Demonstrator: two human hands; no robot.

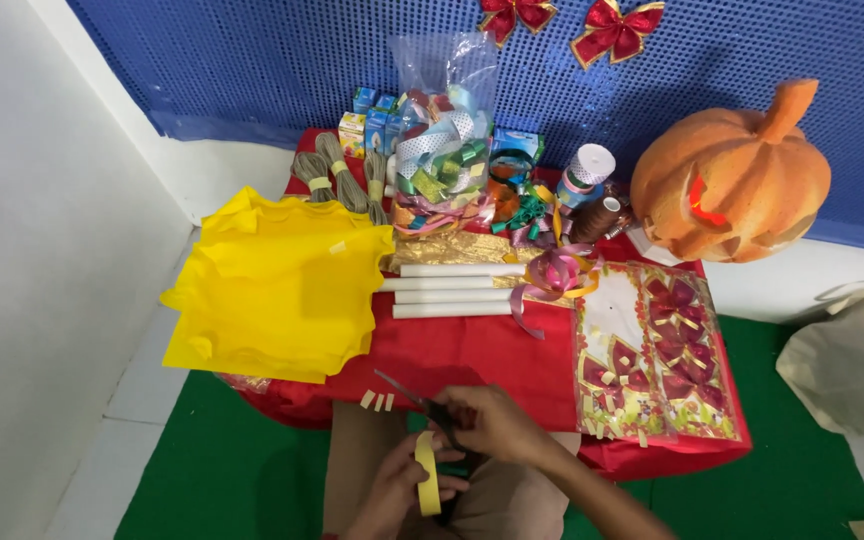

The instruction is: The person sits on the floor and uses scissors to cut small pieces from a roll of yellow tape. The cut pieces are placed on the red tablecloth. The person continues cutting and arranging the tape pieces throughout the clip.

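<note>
Yellow tape sits in our left hand (399, 490): a narrow roll of tape (427, 472) stood on edge, our fingers curled around it. Our right hand (492, 425) is closed on a pair of scissors (414, 397), whose blades point up and to the left, just over the near edge of the bench (472, 350). Both hands meet low in the view, close together, above our lap.

Three short yellow tape strips (378, 401) hang side by side on the red cloth at the bench edge, just left of the blades. Further back lie a stack of yellow felt sheets (277, 285), four white tubes (452, 290), and two clear packs of red bows (652, 350). A clear bag of ribbons (442, 150) stands at the rear, and an orange pumpkin (732, 180) sits at the right.
</note>
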